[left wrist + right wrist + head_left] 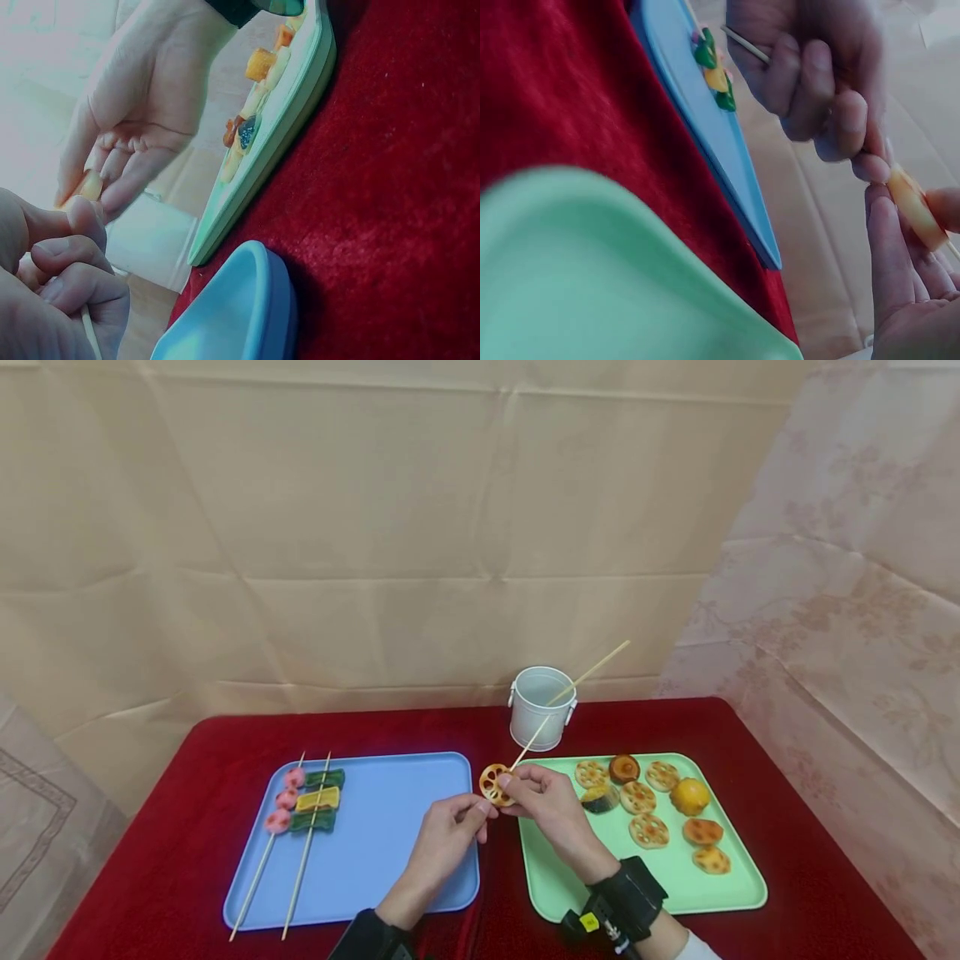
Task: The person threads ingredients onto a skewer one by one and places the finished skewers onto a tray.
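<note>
Thumb and fingers of my right hand (553,814) pinch a browned lotus root slice (486,783) with round holes, held up between the two trays. A thin bamboo skewer (592,670) passes through the slice, its long end slanting up past the bucket. My left hand (447,839) grips the skewer's other end, curled fingers right at the slice. In the right wrist view the slice (913,208) is edge-on, and the skewer's tail (744,43) sticks out behind the left fist. The stretch inside that fist is hidden.
A blue tray (390,827) at left carries two loaded skewers, one with pink pieces (277,821), one with green and yellow pieces (318,799). The green tray (592,868) at right bears several lotus slices (648,832) and other vegetable pieces. Behind stands a white bucket (528,727).
</note>
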`<state>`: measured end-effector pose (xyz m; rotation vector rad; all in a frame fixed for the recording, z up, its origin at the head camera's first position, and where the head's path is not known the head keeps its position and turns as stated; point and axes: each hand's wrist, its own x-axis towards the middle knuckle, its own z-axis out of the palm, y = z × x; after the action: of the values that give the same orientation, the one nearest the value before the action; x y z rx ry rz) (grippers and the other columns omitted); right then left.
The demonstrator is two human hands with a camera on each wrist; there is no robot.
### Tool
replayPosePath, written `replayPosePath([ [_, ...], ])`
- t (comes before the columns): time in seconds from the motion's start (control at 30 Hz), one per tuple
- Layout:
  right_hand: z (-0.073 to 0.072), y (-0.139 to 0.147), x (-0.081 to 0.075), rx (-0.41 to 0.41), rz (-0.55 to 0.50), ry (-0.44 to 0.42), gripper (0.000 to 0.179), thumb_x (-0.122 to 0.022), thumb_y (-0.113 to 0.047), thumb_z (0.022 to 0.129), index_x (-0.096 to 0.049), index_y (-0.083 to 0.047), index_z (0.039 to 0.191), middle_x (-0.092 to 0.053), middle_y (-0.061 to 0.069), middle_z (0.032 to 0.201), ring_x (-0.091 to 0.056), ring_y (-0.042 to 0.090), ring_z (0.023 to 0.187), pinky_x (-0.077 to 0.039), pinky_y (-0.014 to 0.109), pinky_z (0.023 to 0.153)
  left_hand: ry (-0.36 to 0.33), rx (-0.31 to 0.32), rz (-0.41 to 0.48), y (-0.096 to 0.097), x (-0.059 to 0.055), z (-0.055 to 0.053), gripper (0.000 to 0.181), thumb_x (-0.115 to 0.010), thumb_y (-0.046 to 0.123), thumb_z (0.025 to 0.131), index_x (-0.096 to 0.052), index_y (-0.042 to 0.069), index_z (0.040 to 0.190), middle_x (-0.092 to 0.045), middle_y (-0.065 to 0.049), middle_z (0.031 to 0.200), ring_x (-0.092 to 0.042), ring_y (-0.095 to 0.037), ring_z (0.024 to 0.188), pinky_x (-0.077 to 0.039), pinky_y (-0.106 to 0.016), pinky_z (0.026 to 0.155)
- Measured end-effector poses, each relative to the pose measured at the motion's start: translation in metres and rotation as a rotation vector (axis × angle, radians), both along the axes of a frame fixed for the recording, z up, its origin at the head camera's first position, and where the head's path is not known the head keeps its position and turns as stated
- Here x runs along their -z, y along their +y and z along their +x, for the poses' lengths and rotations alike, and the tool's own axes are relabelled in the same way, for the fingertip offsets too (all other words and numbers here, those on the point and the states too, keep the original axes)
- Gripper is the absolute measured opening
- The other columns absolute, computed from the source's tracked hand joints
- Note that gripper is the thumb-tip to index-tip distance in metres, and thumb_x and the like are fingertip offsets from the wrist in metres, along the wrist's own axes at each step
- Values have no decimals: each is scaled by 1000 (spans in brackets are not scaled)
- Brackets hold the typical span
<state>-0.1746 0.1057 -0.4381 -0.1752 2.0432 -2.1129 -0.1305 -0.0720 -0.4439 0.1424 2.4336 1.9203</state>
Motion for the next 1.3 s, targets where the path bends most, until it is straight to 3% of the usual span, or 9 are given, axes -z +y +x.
replayPosePath([
  [0.2,2,-2,1,-21,-7,0,32,-72,-20,98,-64,9,109,-76,13,95,-74,15,85,-60,32,81,-2,4,7,-1,-1,-1,23,-58,13,104,-73,-2,95,-58,1,63,-44,-9,58,-34,-25,58],
  [0.43,-2,4,-3,-26,64,0,43,-70,-29,100,-64,7,123,-75,15,108,-74,19,94,-59,35,88,-15,2,12,-2,-2,-2,24,-58,13,104,-73,-4,97,-58,0,64,-44,-10,58,-34,-24,58],
  [0.6,-8,15,-7,-2,99,15,44,-67,-33,101,-64,4,125,-73,13,110,-73,23,98,-58,38,91,-3,-13,14,-4,-5,-1,24,-59,15,103,-73,-3,97,-59,0,64,-49,-12,61,-36,-25,61],
  [0.73,-13,23,-12,-23,101,40,44,-64,-31,104,-62,6,127,-72,19,114,-71,33,105,-57,37,92,15,-37,6,-6,-6,0,23,-60,15,103,-74,-2,99,-61,-2,64,-54,-16,63,-38,-25,61],
  [0.9,-18,34,-18,-40,172,62,47,-64,-37,103,-63,1,130,-69,24,123,-68,39,111,-57,36,93,31,-69,-26,-8,-5,0,22,-60,15,103,-75,-1,99,-61,-3,63,-56,-18,63,-38,-24,60],
  [1.07,-21,52,-23,-55,240,103,46,-63,-32,104,-62,5,130,-69,25,123,-66,44,112,-57,39,93,28,-75,-77,-13,-6,-2,23,-60,17,103,-75,0,101,-61,-3,64,-48,-11,57,-32,-23,53],
  [1.3,-24,88,-27,-91,433,124,42,-64,-33,104,-66,0,129,-70,20,122,-67,38,109,-55,43,95,6,-97,-95,-25,-5,-1,20,-60,14,101,-75,0,100,-61,-1,63,-47,-10,57,-31,-22,52],
])
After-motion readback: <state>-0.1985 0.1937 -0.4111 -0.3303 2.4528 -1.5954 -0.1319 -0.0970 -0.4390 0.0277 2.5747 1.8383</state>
